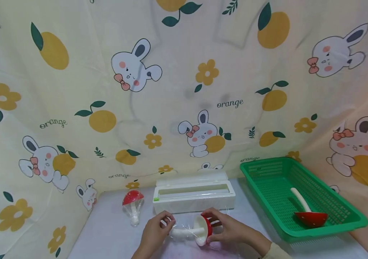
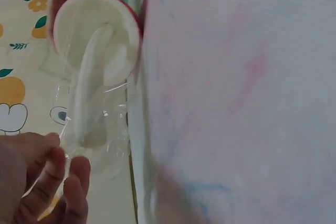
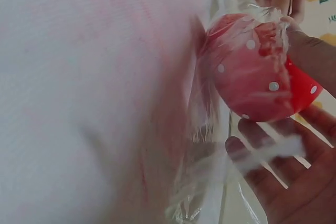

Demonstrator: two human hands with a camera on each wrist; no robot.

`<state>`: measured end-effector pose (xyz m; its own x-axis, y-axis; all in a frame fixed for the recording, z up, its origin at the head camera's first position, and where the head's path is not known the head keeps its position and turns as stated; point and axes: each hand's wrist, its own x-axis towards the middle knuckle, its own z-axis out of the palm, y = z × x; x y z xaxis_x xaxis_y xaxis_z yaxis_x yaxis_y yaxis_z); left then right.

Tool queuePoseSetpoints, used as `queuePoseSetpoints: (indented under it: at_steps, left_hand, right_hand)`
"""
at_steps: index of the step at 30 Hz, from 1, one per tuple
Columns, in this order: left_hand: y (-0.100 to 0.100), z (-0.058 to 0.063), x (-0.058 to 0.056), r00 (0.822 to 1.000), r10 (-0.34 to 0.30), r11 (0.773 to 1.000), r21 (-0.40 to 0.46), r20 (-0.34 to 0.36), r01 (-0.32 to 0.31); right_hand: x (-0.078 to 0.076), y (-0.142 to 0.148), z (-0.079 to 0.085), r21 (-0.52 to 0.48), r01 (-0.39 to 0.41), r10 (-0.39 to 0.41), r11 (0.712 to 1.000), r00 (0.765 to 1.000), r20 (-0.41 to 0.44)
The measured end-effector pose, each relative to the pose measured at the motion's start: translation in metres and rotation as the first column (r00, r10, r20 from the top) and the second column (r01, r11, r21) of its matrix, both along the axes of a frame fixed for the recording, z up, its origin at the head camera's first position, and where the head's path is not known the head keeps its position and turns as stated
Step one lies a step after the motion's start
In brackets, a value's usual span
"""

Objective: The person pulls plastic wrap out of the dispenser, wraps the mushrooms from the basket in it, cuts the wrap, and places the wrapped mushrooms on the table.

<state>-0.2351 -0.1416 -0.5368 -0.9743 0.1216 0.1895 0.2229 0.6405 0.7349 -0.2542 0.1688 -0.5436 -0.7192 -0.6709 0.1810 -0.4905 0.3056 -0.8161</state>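
Observation:
A toy mushroom (image 1: 187, 232), with a red, white-dotted cap and a white stem, lies on its side in clear cling film (image 2: 107, 114), its stem pointing left. My right hand (image 1: 230, 230) holds the cap from the right, fingers at one side of the rim and thumb at the other. In the right wrist view, film lies crinkled over the red cap (image 3: 257, 77). At the stem end, my left hand (image 1: 156, 230) pinches the film between thumb and fingertips. The left wrist view shows the cap's pale hollow underside (image 2: 118, 59) facing this hand.
Behind the hands stands a white cling film box (image 1: 193, 205), lid raised, a roll inside. A film-wrapped mushroom (image 1: 133, 205) lies on the white-covered table (image 1: 106, 230) at left. At right, a green basket (image 1: 268, 208) holds another mushroom (image 1: 311, 218). Patterned cloth (image 1: 171, 100) hangs behind.

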Motion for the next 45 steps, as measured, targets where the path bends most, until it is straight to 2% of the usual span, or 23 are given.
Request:
queuePoseSetpoints:
  at_steps: [2,4,8,10,15,17,19,21,22,24,25,27,29,32,37,40,43,45]
  left_hand:
    - [0.001,-0.002,-0.001,1.0,-0.006,0.999,-0.044,-0.001,0.006]
    - [0.0,-0.004,0.0,0.999,-0.042,0.996,-0.074,0.022,0.044]
    - [-0.001,-0.007,0.001,0.989,-0.131,0.987,-0.082,0.074,0.137]
    - [-0.001,-0.008,0.002,0.985,-0.148,0.983,-0.097,0.088,0.157]
    - [-0.001,-0.007,0.006,0.984,-0.155,0.97,-0.174,0.091,0.169]
    - [0.001,-0.006,0.008,0.982,-0.173,0.964,-0.195,0.069,0.184]
    - [0.002,-0.006,0.009,0.98,-0.192,0.958,-0.208,0.044,0.197]
    - [0.003,-0.006,0.009,0.98,-0.199,0.956,-0.213,0.031,0.201]
    - [0.004,-0.007,0.009,0.98,-0.198,0.956,-0.216,0.03,0.2]
    - [0.004,-0.008,0.007,0.981,-0.186,0.953,-0.233,0.047,0.192]
    - [0.005,-0.009,0.006,0.982,-0.179,0.953,-0.239,0.055,0.187]
    - [0.005,-0.011,0.005,0.984,-0.165,0.952,-0.25,0.073,0.178]
    - [0.005,-0.011,0.004,0.984,-0.156,0.951,-0.255,0.091,0.174]
    - [0.006,-0.01,0.002,0.982,-0.147,0.954,-0.244,0.118,0.172]
    - [0.008,-0.009,0.001,0.98,-0.15,0.954,-0.24,0.13,0.178]
    - [0.01,-0.008,0.001,0.979,-0.161,0.951,-0.245,0.125,0.187]
    - [0.012,-0.008,-0.001,0.977,-0.166,0.948,-0.251,0.131,0.194]
    - [0.013,-0.007,-0.003,0.978,-0.165,0.946,-0.258,0.131,0.194]
  right_hand:
    - [0.0,-0.001,0.001,0.003,-0.004,0.004,1.0,1.0,0.002]
    - [0.0,-0.002,0.002,0.008,0.0,0.0,1.0,1.0,0.014]
    - [0.003,-0.001,0.006,0.034,0.02,-0.021,0.999,1.0,0.023]
    - [0.005,0.0,0.008,0.038,0.028,-0.029,0.999,0.999,0.014]
    - [0.013,0.008,0.013,0.033,0.083,-0.08,0.996,0.994,-0.074]
    - [0.018,0.015,0.012,0.025,0.094,-0.09,0.995,0.987,-0.131]
    - [0.022,0.024,0.01,0.011,0.07,-0.066,0.998,0.979,-0.193]
    - [0.028,0.033,0.008,0.02,0.036,-0.031,0.999,0.979,-0.203]
    - [0.031,0.038,0.007,0.035,0.018,-0.011,0.999,0.983,-0.185]
    - [0.037,0.043,0.005,0.063,-0.014,0.018,0.998,0.999,-0.049]
    - [0.041,0.045,0.004,0.088,-0.016,0.011,0.996,0.999,0.047]
    - [0.045,0.047,0.001,0.128,-0.024,-0.001,0.992,0.981,0.193]
    - [0.049,0.048,-0.003,0.148,-0.035,-0.01,0.988,0.955,0.296]
    - [0.053,0.046,-0.008,0.176,-0.049,-0.01,0.983,0.947,0.32]
    - [0.054,0.045,-0.007,0.153,-0.048,-0.011,0.987,0.932,0.361]
    - [0.049,0.048,0.0,0.156,-0.04,-0.008,0.987,0.954,0.298]
    - [0.042,0.052,0.01,0.153,-0.013,-0.006,0.988,0.992,0.122]
    - [0.037,0.054,0.017,0.131,0.015,-0.013,0.991,1.0,-0.016]
